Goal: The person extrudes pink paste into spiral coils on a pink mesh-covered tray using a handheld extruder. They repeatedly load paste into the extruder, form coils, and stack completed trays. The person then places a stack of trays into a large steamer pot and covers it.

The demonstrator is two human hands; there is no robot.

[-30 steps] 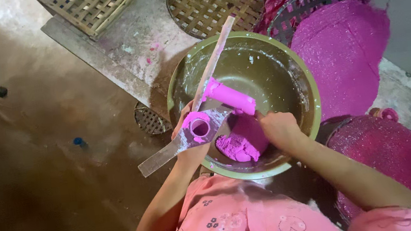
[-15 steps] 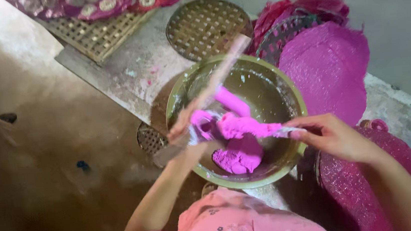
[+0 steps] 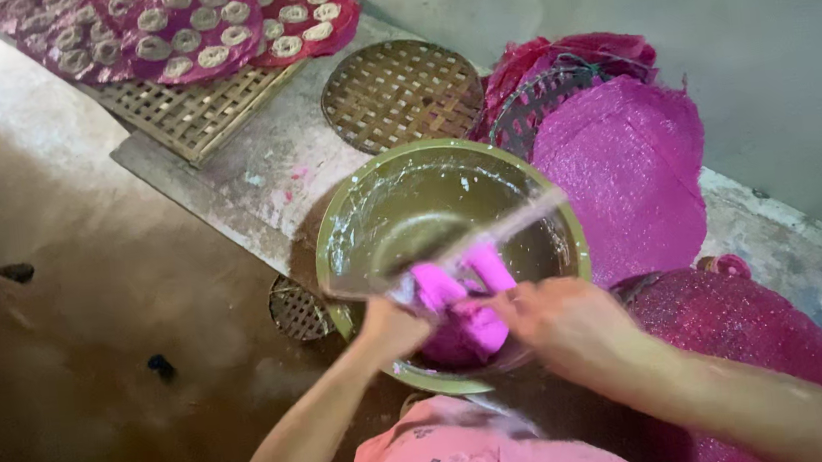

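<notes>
The left hand (image 3: 392,325) grips one long flat stick (image 3: 454,255) lying across the one green bowl (image 3: 346,229), and the right hand (image 3: 565,322) closes on the pink cloth (image 3: 463,301) over the bowl, which holds little besides smeared batter. Three pink sheets (image 3: 210,24) beyond already carry many pale coils, and one round woven mat (image 3: 401,91) lies bare, so the work seems well advanced.

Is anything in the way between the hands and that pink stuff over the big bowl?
Nothing visible. The left hand and right hand are both right at the pink dough, above the green bowl, with a pale flat stick lying across it.
</notes>
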